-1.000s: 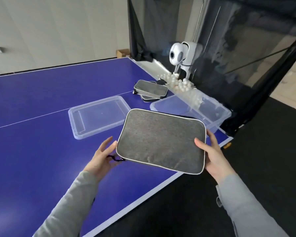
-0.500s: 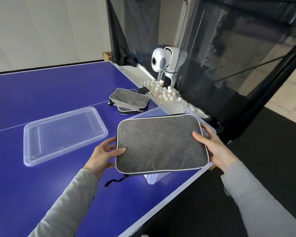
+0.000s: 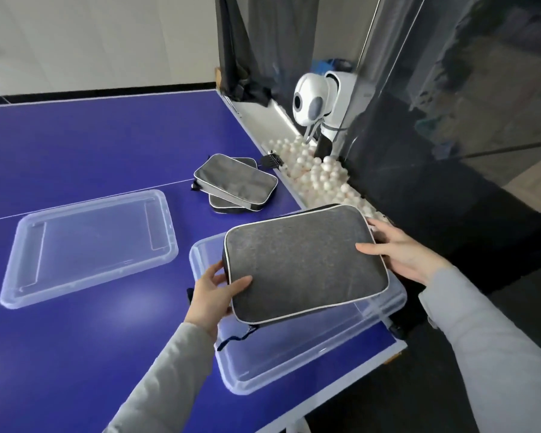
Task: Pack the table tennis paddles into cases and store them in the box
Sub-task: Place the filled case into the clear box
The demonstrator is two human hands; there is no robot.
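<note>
Item: grey paddle case (image 3: 305,264), white piping, held flat and slightly tilted over the clear plastic box (image 3: 294,367) at the bench's (image 3: 85,142) near right corner. My left hand (image 3: 217,292) grips its left edge, thumb on top; my right hand (image 3: 400,248) grips its right edge, thumb across the cover. Box lid (image 3: 88,245): lying on the bench, left of the box. Two further grey cases (image 3: 236,184): stacked beyond the box. White balls (image 3: 316,175): heaped along the bench's right edge below a white ball machine (image 3: 320,101).

grey case (image 3: 305,264) covering much of the clear box (image 3: 294,364) interior, left hand (image 3: 214,293) fingers tucking out of sight under case, lower stacked case (image 3: 222,204) mostly hiding beneath upper one (image 3: 235,182)
</note>
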